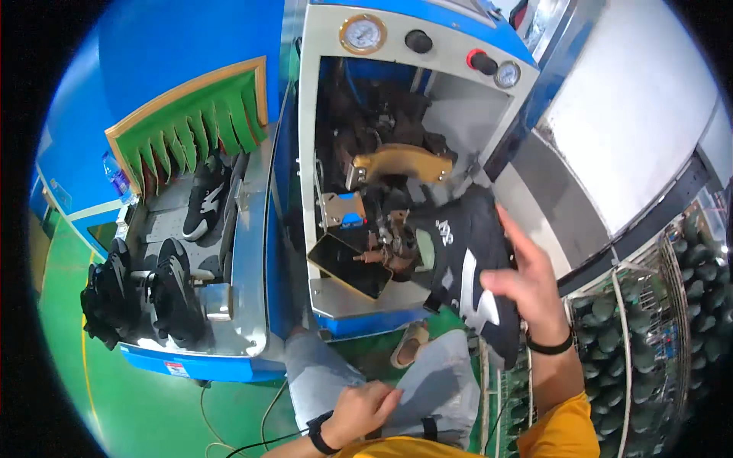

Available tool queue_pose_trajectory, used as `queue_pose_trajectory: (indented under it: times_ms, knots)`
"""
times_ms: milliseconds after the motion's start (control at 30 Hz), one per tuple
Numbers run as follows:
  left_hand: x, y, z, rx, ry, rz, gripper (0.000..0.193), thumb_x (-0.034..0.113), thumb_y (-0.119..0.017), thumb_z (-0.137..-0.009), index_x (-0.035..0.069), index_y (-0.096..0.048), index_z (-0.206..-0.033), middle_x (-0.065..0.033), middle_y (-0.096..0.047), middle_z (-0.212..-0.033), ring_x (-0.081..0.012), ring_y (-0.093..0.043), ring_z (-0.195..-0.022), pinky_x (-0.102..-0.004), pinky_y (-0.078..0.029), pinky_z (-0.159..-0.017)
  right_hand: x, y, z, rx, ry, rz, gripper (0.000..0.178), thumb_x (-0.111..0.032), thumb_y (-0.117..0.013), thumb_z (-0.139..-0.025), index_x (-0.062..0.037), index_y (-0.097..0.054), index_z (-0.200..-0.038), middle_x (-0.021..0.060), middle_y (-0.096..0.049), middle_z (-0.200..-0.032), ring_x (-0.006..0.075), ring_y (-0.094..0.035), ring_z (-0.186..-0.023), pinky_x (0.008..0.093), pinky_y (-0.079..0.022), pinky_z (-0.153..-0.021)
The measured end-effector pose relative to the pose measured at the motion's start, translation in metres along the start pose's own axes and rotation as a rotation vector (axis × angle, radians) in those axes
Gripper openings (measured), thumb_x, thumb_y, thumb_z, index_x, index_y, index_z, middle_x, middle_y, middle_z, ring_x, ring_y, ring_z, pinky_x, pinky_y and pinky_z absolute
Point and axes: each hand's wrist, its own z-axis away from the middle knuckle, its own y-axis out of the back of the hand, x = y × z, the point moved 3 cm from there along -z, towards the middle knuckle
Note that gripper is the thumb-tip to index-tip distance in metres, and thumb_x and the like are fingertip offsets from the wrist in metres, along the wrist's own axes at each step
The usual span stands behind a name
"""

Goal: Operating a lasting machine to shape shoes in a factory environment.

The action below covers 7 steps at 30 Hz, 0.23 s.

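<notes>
My right hand [528, 282] grips a black-and-white sneaker [466, 263] on its right side, the thumb lying over the upper. The shoe is held tilted at the front of a machine [416, 34], its left edge close to a rusty metal clamp [397, 244] inside the opening. Whether shoe and clamp touch, I cannot tell. Low in front of my body, my left hand [365, 412] is closed with its fingers curled over my thigh, and nothing shows in it.
At left, a conveyor [248, 278] carries several black sneakers [177, 290] before a green strip curtain [187, 137]. Right of me stands a wire rack [620, 328] full of dark green shoe-shaped pieces. The machine has gauges [362, 34] and a brass-coloured plate [405, 163]. Cables lie on the green floor.
</notes>
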Motion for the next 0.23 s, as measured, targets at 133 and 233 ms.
queue_pose_trajectory:
  times_ms: [133, 233]
  knots:
    - [-0.023, -0.017, 0.031, -0.084, 0.157, -0.022, 0.021, 0.028, -0.067, -0.095, 0.009, -0.073, -0.088, -0.0122, -0.070, -0.077, -0.0361, -0.068, -0.067, -0.0459, -0.055, -0.059, -0.023, -0.007, -0.062, -0.018, -0.098, 0.111, 0.083, -0.005, -0.073, -0.079, -0.0008, -0.040, -0.155, 0.0073, -0.068, -0.115, 0.0119, -0.062, -0.092, 0.0267, -0.050, -0.085]
    - [-0.039, -0.029, 0.041, -0.189, 0.322, 0.069, 0.029, 0.035, -0.068, -0.093, 0.007, -0.076, -0.094, -0.0175, -0.072, -0.084, -0.0392, -0.070, -0.076, -0.0464, -0.057, -0.070, -0.020, -0.023, -0.107, -0.119, -0.096, 0.431, 0.086, -0.015, -0.076, -0.078, -0.0036, -0.041, -0.155, 0.0111, -0.071, -0.109, 0.0164, -0.064, -0.092, 0.0296, -0.051, -0.089]
